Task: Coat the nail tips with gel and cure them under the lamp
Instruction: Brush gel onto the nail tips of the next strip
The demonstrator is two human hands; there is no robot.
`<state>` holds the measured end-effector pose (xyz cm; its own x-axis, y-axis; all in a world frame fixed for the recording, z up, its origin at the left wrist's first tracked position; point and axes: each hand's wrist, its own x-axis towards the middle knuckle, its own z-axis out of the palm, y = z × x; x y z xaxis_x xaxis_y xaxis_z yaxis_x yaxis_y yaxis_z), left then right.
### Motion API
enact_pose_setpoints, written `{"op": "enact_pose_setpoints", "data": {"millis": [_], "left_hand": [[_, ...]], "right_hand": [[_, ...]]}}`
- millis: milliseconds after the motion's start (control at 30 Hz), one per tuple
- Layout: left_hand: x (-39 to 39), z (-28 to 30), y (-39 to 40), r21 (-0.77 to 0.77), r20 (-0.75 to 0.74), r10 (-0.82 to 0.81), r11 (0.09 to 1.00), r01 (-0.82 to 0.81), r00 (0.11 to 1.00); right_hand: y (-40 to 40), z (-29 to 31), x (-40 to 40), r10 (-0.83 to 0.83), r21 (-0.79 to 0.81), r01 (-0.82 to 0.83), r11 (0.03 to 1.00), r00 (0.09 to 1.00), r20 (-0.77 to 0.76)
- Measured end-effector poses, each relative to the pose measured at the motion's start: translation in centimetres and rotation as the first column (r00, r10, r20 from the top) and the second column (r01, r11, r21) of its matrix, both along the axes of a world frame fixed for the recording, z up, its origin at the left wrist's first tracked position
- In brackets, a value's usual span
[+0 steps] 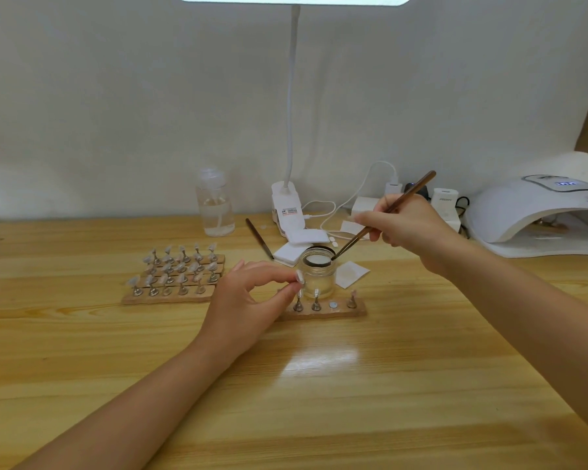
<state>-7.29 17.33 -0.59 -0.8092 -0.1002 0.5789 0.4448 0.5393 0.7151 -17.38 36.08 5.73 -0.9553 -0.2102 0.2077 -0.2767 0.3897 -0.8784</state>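
Left hand [248, 296] pinches a nail tip [299, 277] at the jar's [317, 276] nine o'clock. Right hand [404, 222] clamps the brush [384, 215], bristles at the jar's rim. Tip judged light, slippery; grip its edges.

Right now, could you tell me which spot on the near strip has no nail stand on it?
The bare disc, third of the visible spots from the left on the near strip. The other three carry a metal stand with a tip; this one is flat metal.

The table [319, 385] is light yellow wood with brown grain lines, the brush [384, 215] is dark brown, the lamp [523, 212] and pads [306, 237] are white, and the jar [318, 276] is clear.
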Motion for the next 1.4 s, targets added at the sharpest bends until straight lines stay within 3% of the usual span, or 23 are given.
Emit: {"op": "enact_pose_setpoints", "data": {"millis": [400,800,1033,1400], "left_hand": [[-0.2,-0.1,-0.1,0.005,0.002,0.003,1.0,-0.003,1.0],[-0.2,-0.1,-0.1,0.012,0.016,0.01,1.0,-0.01,1.0],[-0.2,-0.1,-0.1,0.004,0.026,0.014,1.0,-0.014,1.0],[-0.3,-0.2,-0.1,-0.002,0.007,0.018,1.0,-0.018,1.0]], "right_hand": [[0.2,-0.2,-0.3,-0.029,-0.148,0.042,0.988,0.996,0.084],[0.8,-1.1,-0.1,-0.047,-0.169,0.077,0.983,0.984,0.174],[1.1,-1.1,-0.1,-0.029,-0.289,0.116,0.95,0.957,0.287],[1.0,-2.0,0.4,-0.033,-0.256,0.11,0.96,0.958,0.285]]}}
